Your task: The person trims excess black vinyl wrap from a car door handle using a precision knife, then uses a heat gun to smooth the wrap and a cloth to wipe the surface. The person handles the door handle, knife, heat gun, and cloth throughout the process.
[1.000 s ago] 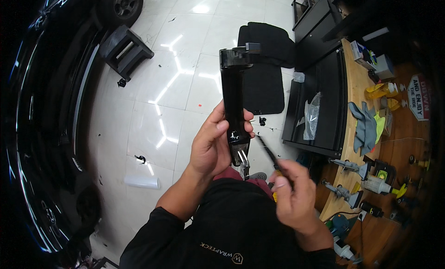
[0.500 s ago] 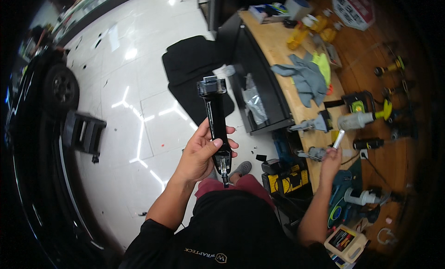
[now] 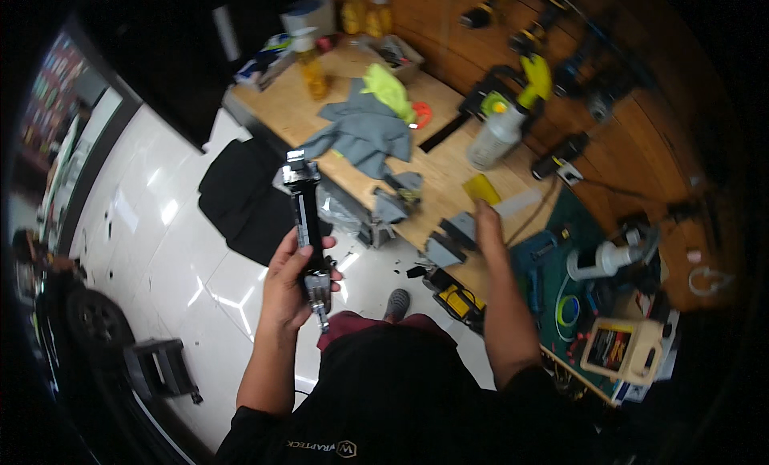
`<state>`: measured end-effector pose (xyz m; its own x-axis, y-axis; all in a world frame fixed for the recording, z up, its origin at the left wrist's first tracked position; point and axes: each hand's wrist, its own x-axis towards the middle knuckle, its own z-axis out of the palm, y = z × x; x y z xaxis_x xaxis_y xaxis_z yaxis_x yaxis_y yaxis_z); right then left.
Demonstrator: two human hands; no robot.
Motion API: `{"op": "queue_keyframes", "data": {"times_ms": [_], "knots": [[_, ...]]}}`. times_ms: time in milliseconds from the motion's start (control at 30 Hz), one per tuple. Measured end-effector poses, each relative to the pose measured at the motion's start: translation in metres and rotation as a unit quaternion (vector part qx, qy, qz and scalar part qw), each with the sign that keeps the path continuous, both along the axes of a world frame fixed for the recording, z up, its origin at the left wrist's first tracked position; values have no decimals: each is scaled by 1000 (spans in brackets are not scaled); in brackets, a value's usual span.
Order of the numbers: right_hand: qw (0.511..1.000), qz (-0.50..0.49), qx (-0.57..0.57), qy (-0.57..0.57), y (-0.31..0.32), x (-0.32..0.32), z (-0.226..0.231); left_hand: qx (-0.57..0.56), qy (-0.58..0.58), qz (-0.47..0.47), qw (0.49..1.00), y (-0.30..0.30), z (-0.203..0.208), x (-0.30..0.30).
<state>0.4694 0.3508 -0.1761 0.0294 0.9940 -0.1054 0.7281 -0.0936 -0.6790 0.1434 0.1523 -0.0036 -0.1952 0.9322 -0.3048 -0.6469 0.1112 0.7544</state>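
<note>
While I watch from my end, the left hand [image 3: 285,287] has its fingers wrapped around a long, glossy black part [image 3: 308,217], gripping it by its lower half. The thumb [image 3: 299,261] lies along the front from the 9 o'clock side, and fingertips [image 3: 335,276] show past the 3 o'clock edge. Above the grip, the part's shiny block end points to 12 o'clock; its metal-pinned end pokes out below the fingers toward 5 o'clock.

I have the right hand [image 3: 487,223] over the desk [image 3: 436,185], a yellow flat piece [image 3: 481,188] at its 12 o'clock and a pale strip [image 3: 521,202] at 2 o'clock. I cannot tell whether its fingers grasp either.
</note>
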Motion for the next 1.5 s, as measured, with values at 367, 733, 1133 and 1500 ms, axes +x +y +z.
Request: {"op": "queue_keyframes", "data": {"times_ms": [367,733,1133,1500], "knots": [[945,-110,247,-186,-105,73,69,26,160,0,987,78,11,-18],[957,-175,-1,-234,-152,112,42,14,-1,-186,982,132,-13,-83],[901,-324,132,257,-319,-62,218,42,-9,-353,934,118,-36,-46],[959,-152,115,212,-401,-111,184,113,129,-381,909,43,-27,56]]}}
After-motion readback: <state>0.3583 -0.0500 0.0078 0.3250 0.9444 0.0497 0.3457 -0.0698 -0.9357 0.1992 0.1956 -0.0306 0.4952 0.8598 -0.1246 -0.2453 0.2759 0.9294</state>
